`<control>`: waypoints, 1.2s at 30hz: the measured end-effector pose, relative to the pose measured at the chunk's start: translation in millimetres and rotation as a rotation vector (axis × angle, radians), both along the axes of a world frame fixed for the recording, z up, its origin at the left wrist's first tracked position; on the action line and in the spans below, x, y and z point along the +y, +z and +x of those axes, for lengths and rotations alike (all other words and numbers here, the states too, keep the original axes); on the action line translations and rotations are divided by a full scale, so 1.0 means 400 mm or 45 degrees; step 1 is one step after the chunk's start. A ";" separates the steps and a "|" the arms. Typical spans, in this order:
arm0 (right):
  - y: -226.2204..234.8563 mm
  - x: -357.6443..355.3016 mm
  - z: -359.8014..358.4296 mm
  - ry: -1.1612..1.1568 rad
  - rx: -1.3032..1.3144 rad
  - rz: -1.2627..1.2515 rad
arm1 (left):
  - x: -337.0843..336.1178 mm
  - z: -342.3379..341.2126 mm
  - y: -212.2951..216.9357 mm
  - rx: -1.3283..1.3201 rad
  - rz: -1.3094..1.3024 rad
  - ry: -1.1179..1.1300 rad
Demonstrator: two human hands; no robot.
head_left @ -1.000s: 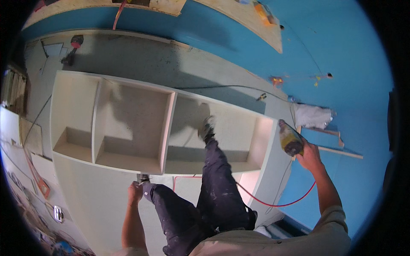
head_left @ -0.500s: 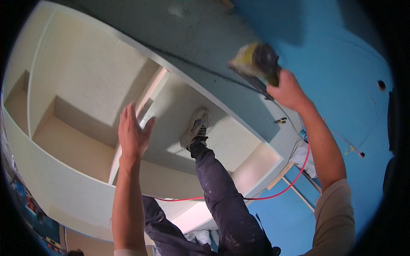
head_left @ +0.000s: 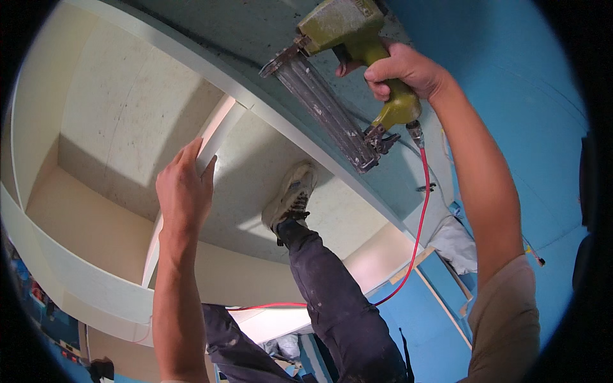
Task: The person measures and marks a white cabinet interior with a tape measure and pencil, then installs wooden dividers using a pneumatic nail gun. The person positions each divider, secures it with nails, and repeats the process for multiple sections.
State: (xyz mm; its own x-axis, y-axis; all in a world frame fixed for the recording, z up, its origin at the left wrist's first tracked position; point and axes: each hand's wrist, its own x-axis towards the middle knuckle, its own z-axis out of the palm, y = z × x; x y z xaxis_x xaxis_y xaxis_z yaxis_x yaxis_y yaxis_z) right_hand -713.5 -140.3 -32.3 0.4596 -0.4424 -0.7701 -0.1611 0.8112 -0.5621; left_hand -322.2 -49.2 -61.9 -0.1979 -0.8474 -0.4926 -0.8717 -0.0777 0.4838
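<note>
A worn yellow-green pneumatic nail gun (head_left: 345, 29) is held by its handle in my right hand (head_left: 408, 70), above the long edge of a cabinet frame. Its grey magazine slants down toward the right, and a red air hose (head_left: 421, 210) hangs from the handle's end. My left hand (head_left: 186, 185) grips the upper edge of a white divider board (head_left: 217, 131), thumb on one side and fingers on the other. That board spans between the two long sides of the white cabinet carcass (head_left: 274, 121).
My shoe (head_left: 294, 191) stands inside the compartment right of the divider. A wooden frame (head_left: 440, 287) and a whitish bag (head_left: 456, 246) lie at the right. Blue floor (head_left: 543, 191) stretches along the right side. The hose runs behind my leg.
The nail gun has swung closer and now shows whole, its magazine over the cabinet edge. My left hand has gone from raised and spread to grasping the divider.
</note>
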 end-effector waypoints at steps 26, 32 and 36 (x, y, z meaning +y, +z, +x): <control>-0.040 -0.021 -0.007 0.153 -0.097 0.105 | -0.003 -0.023 0.024 0.027 0.022 -0.046; -0.036 -0.011 -0.007 0.164 -0.058 0.061 | 0.005 -0.020 0.019 0.024 -0.044 -0.092; -0.021 -0.013 0.003 0.111 -0.057 0.060 | 0.001 -0.019 0.016 0.033 -0.046 -0.102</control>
